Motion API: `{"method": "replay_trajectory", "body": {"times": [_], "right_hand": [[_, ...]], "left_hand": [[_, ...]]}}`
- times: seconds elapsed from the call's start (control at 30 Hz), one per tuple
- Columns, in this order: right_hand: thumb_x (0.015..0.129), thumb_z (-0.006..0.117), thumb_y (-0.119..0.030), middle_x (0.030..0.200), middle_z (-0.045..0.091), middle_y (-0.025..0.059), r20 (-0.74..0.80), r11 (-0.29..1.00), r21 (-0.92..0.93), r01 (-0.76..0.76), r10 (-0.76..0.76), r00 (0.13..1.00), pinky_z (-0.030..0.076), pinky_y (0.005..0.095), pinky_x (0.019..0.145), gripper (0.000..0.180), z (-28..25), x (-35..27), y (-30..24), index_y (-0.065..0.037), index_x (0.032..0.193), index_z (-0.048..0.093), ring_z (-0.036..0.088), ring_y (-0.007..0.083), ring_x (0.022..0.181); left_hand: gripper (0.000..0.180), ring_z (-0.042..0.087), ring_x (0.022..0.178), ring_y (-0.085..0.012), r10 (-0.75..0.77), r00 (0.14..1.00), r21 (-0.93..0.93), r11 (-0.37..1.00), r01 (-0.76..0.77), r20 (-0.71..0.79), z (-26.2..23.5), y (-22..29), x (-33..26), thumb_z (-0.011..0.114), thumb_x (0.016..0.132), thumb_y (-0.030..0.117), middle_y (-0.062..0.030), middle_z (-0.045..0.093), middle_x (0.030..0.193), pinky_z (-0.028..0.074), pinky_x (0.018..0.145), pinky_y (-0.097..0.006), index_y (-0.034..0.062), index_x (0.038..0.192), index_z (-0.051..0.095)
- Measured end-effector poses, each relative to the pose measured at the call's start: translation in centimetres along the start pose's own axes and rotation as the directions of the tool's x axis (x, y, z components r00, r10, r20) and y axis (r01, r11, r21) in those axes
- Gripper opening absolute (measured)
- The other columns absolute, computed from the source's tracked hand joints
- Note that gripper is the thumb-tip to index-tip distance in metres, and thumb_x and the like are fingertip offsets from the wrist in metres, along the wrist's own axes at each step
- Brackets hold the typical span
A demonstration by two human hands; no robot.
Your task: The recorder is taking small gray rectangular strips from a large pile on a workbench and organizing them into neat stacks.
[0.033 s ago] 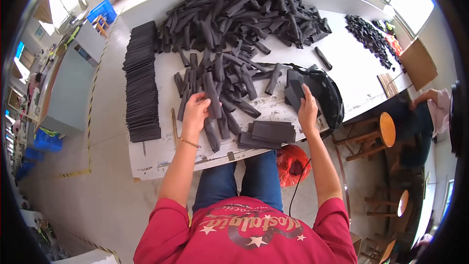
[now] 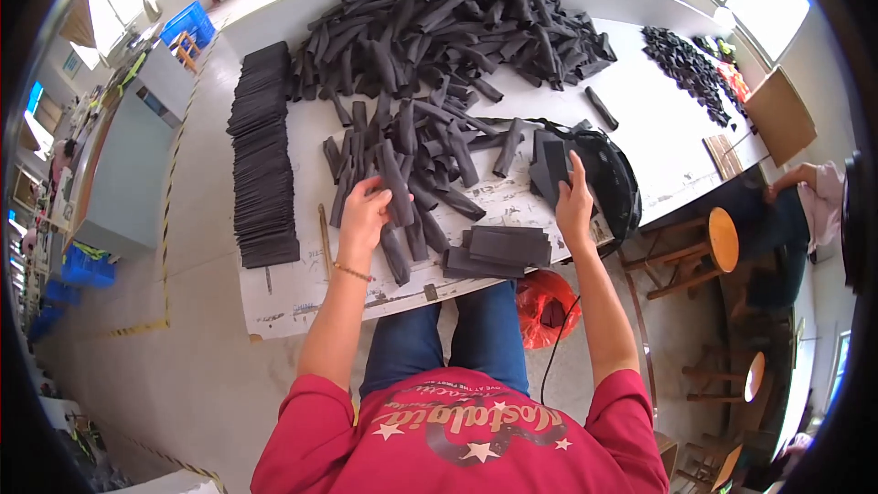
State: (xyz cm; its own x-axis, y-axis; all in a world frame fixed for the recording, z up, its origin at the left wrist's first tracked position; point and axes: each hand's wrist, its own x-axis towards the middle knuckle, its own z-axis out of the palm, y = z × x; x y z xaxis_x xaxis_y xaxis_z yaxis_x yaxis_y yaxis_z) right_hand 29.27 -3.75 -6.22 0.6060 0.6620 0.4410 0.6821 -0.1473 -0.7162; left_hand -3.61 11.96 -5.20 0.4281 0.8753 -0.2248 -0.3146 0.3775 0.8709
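Left hand: we see our left hand (image 2: pixel 363 215) curled around one black rolled piece (image 2: pixel 395 185) at the near edge of the small cluster, fingers closed on it.
Right hand: our right hand (image 2: pixel 574 201) lies fingers-forward on a flat dark sheet (image 2: pixel 551 165), pinching it against the black bag; we cannot tell how firmly it grips.
Rolled piece in hand: upright in the picture, its far end among its neighbours, its near end under our thumb.
Small cluster: black rolled pieces (image 2: pixel 421 151) strewn between our two hands, some overlapping, some apart.
Large heap: a much bigger pile of like rolls (image 2: pixel 448 23) at the far side of the table, well apart from our hands.
Near stack: flat dark sheets (image 2: pixel 498 250) piled just before us, between our forearms, near the table's front edge.
Left row: a long row of flat dark sheets (image 2: pixel 261 155), laid overlapping along the table's left side.
Black bag: an open bag (image 2: pixel 615 174) just beside our right hand, sheets resting on its mouth.
Table: white worktop (image 2: pixel 640 119), scuffed near us.
Far right: small black bits (image 2: pixel 686 59) in a loose spread.
Below table: a red bag (image 2: pixel 547 306) by our right knee; a wooden stool (image 2: pixel 718 242) to the right.
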Motion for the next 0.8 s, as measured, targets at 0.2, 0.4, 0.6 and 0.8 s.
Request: {"method": "replay_trajectory", "body": {"times": [0.2, 0.4, 0.6, 0.8], "right_hand": [[0.084, 0.058, -0.002, 0.092, 0.055, 0.0105, 0.002, 0.946, 0.324, -0.035, 0.036, 0.999, 0.045, 0.0317, 0.078, 0.034, -1.3, -0.1, -2.5, -0.004, 0.116, 0.048, 0.054, 0.0202, 0.082], [0.079, 0.074, -0.012, 0.082, 0.050, 0.0146, 0.170, 0.965, 0.115, 0.237, -0.254, 0.952, 0.042, 0.0364, 0.067, 0.032, -0.7, -4.6, -9.4, -0.001, 0.087, 0.045, 0.049, 0.0301, 0.071], [0.082, 0.070, -0.009, 0.103, 0.058, 0.0180, 0.340, 0.948, 0.175, 0.265, -0.311, 0.887, 0.045, 0.0393, 0.082, 0.039, -1.2, -8.2, -12.6, -0.002, 0.114, 0.048, 0.056, 0.0350, 0.091], [0.074, 0.074, -0.008, 0.115, 0.059, 0.0133, 0.381, 0.930, 0.259, 0.262, -0.347, 0.857, 0.042, 0.0403, 0.091, 0.047, -1.6, -9.6, -14.6, -0.007, 0.119, 0.062, 0.053, 0.0321, 0.103]], "left_hand": [[0.018, 0.069, 0.088, -0.0233, -0.049, 0.999, -0.228, 0.973, 0.047, -0.003, 1.5, -0.8, -2.6, 0.065, 0.085, 0.001, -0.0088, 0.069, 0.094, 0.057, 0.074, -0.037, 0.0034, 0.102, 0.062], [0.016, 0.068, 0.088, -0.0210, -0.099, 0.995, -0.352, 0.931, 0.095, 0.007, 1.8, -2.1, -3.8, 0.069, 0.086, 0.006, -0.0063, 0.069, 0.094, 0.057, 0.078, -0.036, 0.0066, 0.101, 0.064], [0.018, 0.067, 0.096, -0.0276, -0.059, 0.996, -0.406, 0.910, 0.082, 0.069, 2.9, -0.8, -5.2, 0.067, 0.089, 0.011, -0.0139, 0.068, 0.101, 0.057, 0.085, -0.040, 0.0011, 0.103, 0.062], [0.023, 0.067, 0.098, -0.0320, -0.063, 0.998, -0.399, 0.914, 0.070, 0.032, 3.0, -0.6, -5.4, 0.066, 0.090, 0.013, -0.0200, 0.066, 0.105, 0.057, 0.086, -0.040, -0.0043, 0.104, 0.059]]}}
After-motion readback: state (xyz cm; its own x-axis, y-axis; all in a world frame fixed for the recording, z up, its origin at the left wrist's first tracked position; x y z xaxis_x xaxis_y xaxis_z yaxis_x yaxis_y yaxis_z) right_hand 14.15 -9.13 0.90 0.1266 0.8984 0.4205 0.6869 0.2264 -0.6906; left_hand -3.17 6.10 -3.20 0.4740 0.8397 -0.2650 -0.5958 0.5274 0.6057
